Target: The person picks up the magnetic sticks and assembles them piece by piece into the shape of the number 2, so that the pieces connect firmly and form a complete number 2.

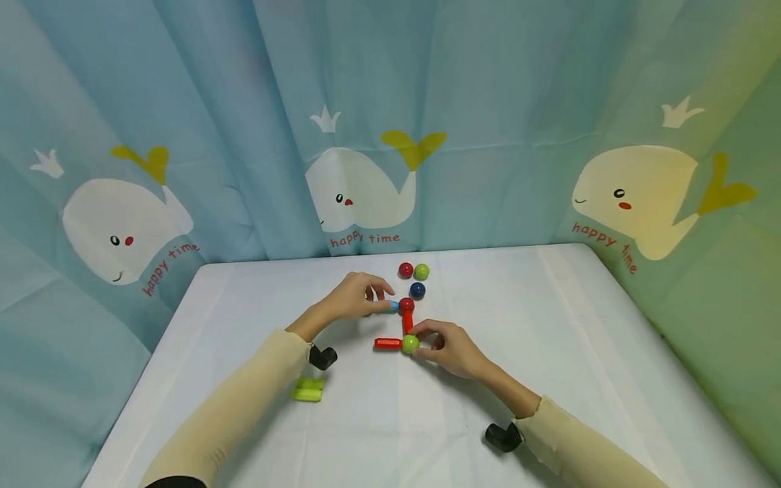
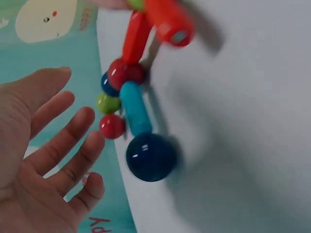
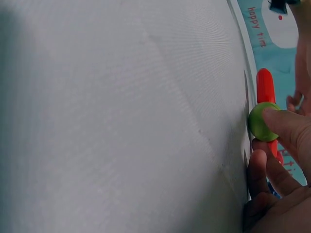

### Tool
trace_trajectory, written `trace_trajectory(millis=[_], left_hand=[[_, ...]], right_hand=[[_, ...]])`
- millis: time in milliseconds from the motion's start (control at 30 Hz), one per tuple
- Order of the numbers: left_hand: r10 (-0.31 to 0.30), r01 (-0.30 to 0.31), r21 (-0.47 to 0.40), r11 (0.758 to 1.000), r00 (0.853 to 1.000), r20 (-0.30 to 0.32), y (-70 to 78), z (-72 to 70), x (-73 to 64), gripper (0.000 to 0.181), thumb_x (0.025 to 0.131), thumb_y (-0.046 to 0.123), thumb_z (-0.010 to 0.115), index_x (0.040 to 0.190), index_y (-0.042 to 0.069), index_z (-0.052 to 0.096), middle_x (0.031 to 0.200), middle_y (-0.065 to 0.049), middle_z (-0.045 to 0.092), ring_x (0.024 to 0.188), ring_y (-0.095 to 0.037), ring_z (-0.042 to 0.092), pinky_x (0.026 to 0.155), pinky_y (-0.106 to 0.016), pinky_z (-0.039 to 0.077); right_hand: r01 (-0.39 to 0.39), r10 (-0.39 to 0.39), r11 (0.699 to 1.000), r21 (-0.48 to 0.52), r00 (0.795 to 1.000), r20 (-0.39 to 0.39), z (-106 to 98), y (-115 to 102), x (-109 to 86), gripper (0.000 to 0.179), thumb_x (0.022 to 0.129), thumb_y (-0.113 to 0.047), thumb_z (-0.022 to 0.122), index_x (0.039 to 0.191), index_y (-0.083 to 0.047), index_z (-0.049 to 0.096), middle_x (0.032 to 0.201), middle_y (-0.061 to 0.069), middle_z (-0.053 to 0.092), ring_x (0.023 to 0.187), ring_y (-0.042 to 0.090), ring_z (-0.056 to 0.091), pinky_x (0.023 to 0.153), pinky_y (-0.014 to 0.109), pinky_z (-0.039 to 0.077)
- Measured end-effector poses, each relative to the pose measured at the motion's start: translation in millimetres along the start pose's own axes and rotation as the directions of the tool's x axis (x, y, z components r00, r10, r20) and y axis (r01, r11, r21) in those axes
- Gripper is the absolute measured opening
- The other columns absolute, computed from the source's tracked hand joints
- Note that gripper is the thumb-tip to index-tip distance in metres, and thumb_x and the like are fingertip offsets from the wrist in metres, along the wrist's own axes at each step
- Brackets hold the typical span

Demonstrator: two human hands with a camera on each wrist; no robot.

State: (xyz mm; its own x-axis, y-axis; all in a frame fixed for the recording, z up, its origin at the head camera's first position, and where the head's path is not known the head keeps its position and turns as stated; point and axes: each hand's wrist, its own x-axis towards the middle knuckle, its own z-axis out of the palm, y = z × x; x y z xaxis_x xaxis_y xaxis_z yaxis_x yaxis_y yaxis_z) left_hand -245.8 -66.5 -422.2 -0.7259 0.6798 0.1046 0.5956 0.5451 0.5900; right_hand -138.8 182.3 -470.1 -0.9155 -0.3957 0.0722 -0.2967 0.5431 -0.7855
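My right hand point(image 1: 454, 350) pinches a green ball point(image 1: 410, 344) between thumb and fingers. From that ball one red stick point(image 1: 388, 343) points left, and a second red stick point(image 1: 407, 322) runs away from me to a red ball point(image 1: 406, 305). A light blue stick point(image 2: 136, 108) joins this red ball to a dark blue ball point(image 2: 151, 158) at its other end. Beside that end is my left hand point(image 2: 53, 170), its fingers spread and apart from the pieces in the left wrist view. In the head view, the left hand hides most of the dark blue ball.
Behind the joined pieces lie a loose red ball point(image 1: 405, 270), a loose green ball point(image 1: 422, 272) and another dark blue ball point(image 1: 417, 291). Two green sticks point(image 1: 308, 390) lie near the left forearm. A whale-print curtain point(image 1: 500, 196) hangs along the table's far edge.
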Motion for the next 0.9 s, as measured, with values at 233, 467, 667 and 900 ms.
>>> trace_trajectory(millis=[233,467,667,900], left_hand=[[-0.092,0.092,0.003,0.996,0.995,-0.025,-4.3,-5.8,39.7,0.034,0.095,0.027,0.076,0.123,0.008,0.074,0.102,-0.005,0.072,0.089,-0.026,0.065,0.074,-0.029,0.053],[-0.171,0.171,-0.029,0.985,0.985,-0.029,-15.7,-0.2,64.9,0.037,0.096,0.028,0.075,0.127,0.009,0.072,0.121,-0.012,0.070,0.102,-0.026,0.066,0.088,-0.037,0.056],[-0.266,0.261,-0.099,0.960,0.963,-0.040,-19.3,2.5,76.7,0.043,0.096,0.025,0.075,0.134,0.008,0.067,0.130,-0.015,0.066,0.117,-0.032,0.060,0.098,-0.047,0.051],[-0.295,0.292,-0.102,0.951,0.956,-0.013,-25.8,11.5,89.5,0.048,0.095,0.025,0.076,0.139,0.010,0.064,0.132,-0.015,0.066,0.123,-0.032,0.056,0.102,-0.049,0.048]], right_hand=[[-0.010,0.010,1.000,0.000,1.000,0.003,-1,0,-2.9,0.032,0.090,-0.014,0.081,0.121,-0.016,0.072,0.108,0.000,0.071,0.076,0.017,0.055,0.067,0.025,0.047],[-0.007,0.007,1.000,0.022,1.000,0.016,0,-1,-1.5,0.033,0.090,-0.014,0.081,0.121,-0.015,0.072,0.108,0.000,0.071,0.075,0.017,0.056,0.067,0.025,0.047],[-0.008,0.007,1.000,0.017,1.000,0.017,0,-1,-1.4,0.032,0.090,-0.015,0.081,0.121,-0.017,0.072,0.107,-0.001,0.071,0.075,0.017,0.056,0.068,0.025,0.047],[-0.019,0.019,1.000,0.012,1.000,0.015,-3,-2,-4.0,0.032,0.090,-0.016,0.081,0.121,-0.017,0.072,0.107,-0.001,0.070,0.075,0.017,0.055,0.067,0.025,0.047]])
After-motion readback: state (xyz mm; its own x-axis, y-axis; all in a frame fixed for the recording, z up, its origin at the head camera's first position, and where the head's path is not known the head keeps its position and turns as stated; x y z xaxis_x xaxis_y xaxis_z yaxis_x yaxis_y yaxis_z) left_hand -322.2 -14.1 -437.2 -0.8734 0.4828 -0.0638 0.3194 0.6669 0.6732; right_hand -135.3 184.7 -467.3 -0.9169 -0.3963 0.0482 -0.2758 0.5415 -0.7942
